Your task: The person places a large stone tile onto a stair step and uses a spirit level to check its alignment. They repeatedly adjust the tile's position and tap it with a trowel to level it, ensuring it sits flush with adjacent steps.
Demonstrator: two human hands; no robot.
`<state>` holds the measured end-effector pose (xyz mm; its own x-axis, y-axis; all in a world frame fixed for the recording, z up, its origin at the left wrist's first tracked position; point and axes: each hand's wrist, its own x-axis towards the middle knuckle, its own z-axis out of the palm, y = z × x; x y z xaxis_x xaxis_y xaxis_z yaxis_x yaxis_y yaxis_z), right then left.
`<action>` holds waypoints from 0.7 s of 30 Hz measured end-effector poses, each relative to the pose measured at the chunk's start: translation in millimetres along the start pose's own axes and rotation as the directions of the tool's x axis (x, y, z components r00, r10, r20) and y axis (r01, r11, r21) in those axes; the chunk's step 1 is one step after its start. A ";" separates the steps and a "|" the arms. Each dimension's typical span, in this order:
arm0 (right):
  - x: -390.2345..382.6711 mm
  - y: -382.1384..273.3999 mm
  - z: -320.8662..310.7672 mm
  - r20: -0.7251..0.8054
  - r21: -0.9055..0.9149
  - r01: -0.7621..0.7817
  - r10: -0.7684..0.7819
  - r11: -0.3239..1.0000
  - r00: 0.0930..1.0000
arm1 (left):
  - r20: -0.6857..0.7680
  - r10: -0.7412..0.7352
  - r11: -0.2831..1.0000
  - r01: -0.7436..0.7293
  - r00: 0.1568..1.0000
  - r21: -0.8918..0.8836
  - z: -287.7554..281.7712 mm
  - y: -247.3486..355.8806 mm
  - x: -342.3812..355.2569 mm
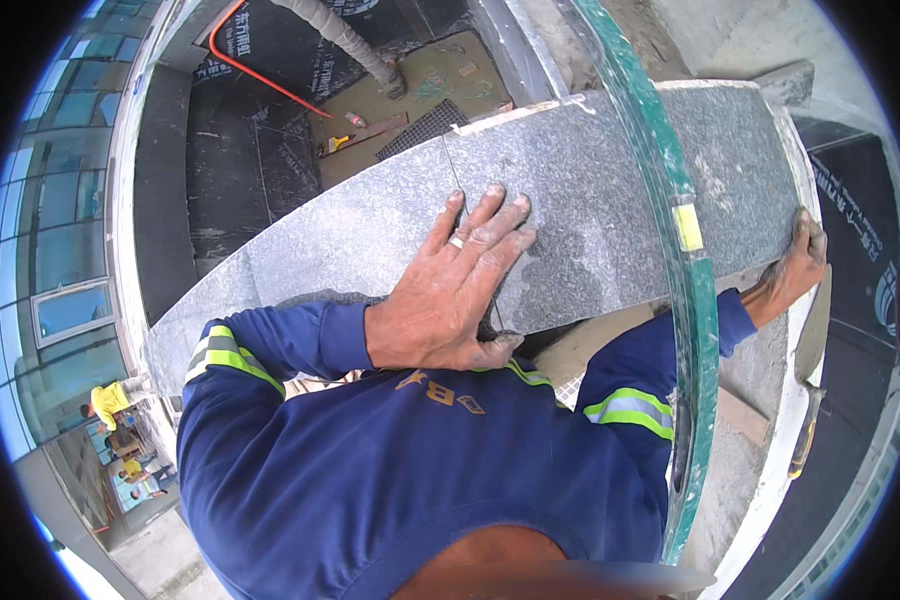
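Observation:
Grey speckled stone slabs (590,200) lie end to end in front of me, with a narrow joint between them. My left hand (460,275), with a ring on one finger, lies flat across that joint, fingers stretched out and spread. At the slab's right end, my right hand (798,262) has its fingers bent over the edge and grips it. A long green bar (660,160) with a yellow-and-white patch passes upright across the slab, in front of my right arm. Whether it is a glass edge or a level, I cannot tell.
A trowel-like tool with a yellow handle (800,450) rests at the right on a pale ledge (765,500). Beyond the slabs, a black-lined pit (260,150) holds a red bar (260,82), a grey wrapped pipe (340,35) and small debris. People in yellow (110,402) are far below left.

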<state>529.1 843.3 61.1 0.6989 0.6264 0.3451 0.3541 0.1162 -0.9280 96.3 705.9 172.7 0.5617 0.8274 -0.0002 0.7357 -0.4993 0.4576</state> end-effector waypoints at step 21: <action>-38.0 -6.1 -2.5 -0.338 -0.274 0.065 -0.159 0.960 0.928 | -0.254 -0.122 0.982 0.081 0.959 -0.168 -57.8 -103.4 51.0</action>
<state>501.9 816.9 54.0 0.8021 0.3021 0.5152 0.5551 -0.0591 -0.8297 27.0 814.5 176.7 0.3524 0.9203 0.1700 0.7043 -0.3804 0.5994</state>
